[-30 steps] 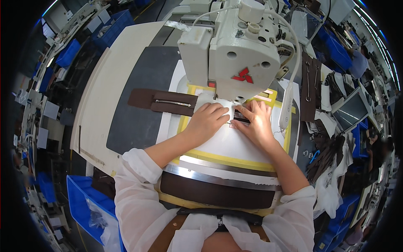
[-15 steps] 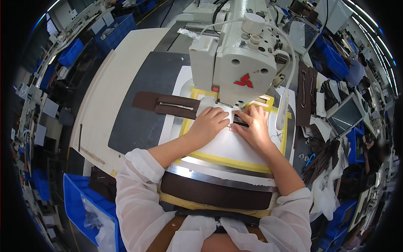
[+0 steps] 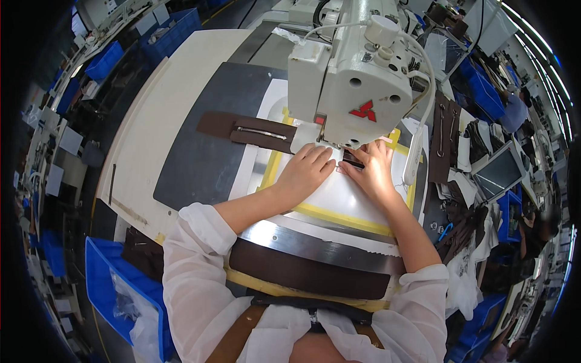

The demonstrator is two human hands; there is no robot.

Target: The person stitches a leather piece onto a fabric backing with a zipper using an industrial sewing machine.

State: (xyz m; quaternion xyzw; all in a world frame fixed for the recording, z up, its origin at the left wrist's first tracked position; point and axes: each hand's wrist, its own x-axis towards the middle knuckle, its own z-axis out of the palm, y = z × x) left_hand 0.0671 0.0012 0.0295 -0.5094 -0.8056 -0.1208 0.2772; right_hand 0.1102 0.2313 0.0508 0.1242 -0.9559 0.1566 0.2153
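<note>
My left hand (image 3: 305, 172) rests with curved, open fingertips on a white piece (image 3: 308, 139) beneath the needle area of a white sewing machine (image 3: 345, 72). My right hand (image 3: 372, 169) lies just to its right, thumb and forefinger apart at a small dark strip (image 3: 352, 160), other fingers touching the work. A brown strip with a silver zipper (image 3: 263, 134) extends left from the white piece. Beneath both hands is a white sheet bordered in yellow tape (image 3: 342, 216). The exact fingertip contact at the needle is too small to tell.
A blue bin (image 3: 121, 302) stands at lower left. To the right are brown strips (image 3: 442, 139), a tilted screen (image 3: 496, 169), blue-handled scissors (image 3: 446, 231) and fabric scraps (image 3: 472, 254). A curved metal band (image 3: 290, 248) crosses near my body. Other benches and a person (image 3: 535, 224) appear toward the rims.
Both hands sit slightly higher in the picture, along with the zipper strip, as the view has shifted. Their hold on the work looks much the same.
</note>
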